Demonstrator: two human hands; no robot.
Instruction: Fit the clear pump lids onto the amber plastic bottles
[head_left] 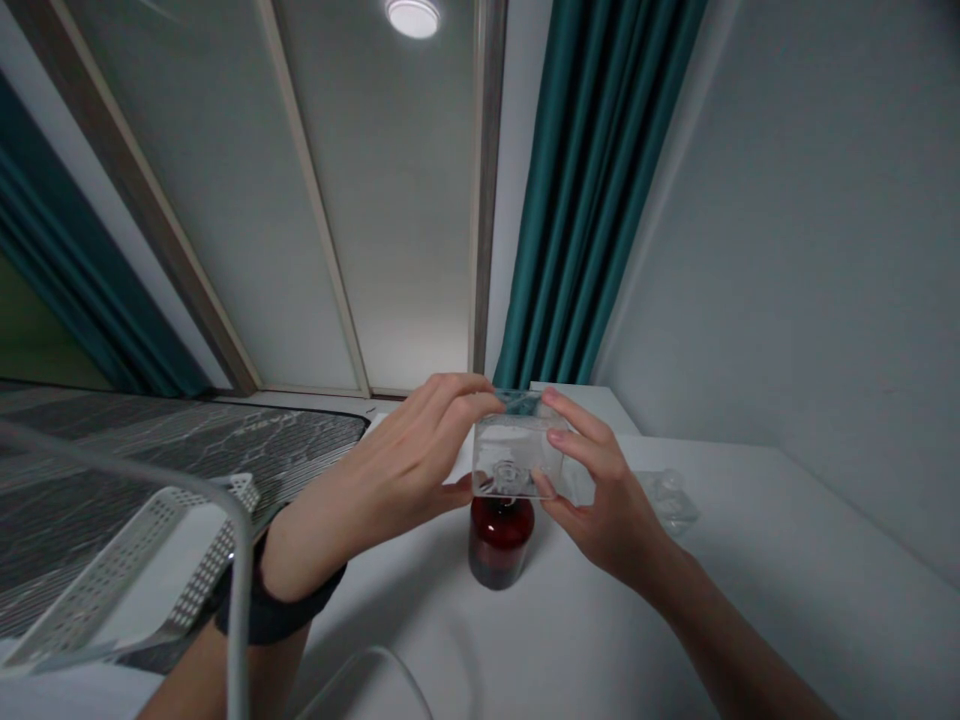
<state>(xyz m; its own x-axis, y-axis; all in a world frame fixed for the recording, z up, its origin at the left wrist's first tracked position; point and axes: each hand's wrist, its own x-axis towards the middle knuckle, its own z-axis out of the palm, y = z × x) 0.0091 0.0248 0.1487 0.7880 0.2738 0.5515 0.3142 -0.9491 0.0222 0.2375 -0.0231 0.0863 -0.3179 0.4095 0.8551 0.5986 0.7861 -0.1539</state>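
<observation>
Hands both pinching clear plastic packet (517, 455): left hand (390, 480) grips its left edge, right hand (600, 495) its right edge. Packet held just above dark red jar (500, 545) on white table (750, 600). Crumpled plastic (671, 498) nearby, white rack (127, 560) at left.

A white table (750, 600) carries a dark red bottle (500, 545) and crumpled clear plastic (670, 497).

Left hand (390, 480) and right hand (600, 490) pinch a clear plastic packet (517, 455) above a dark red jar (499, 540) on the white table (750, 600).
</observation>
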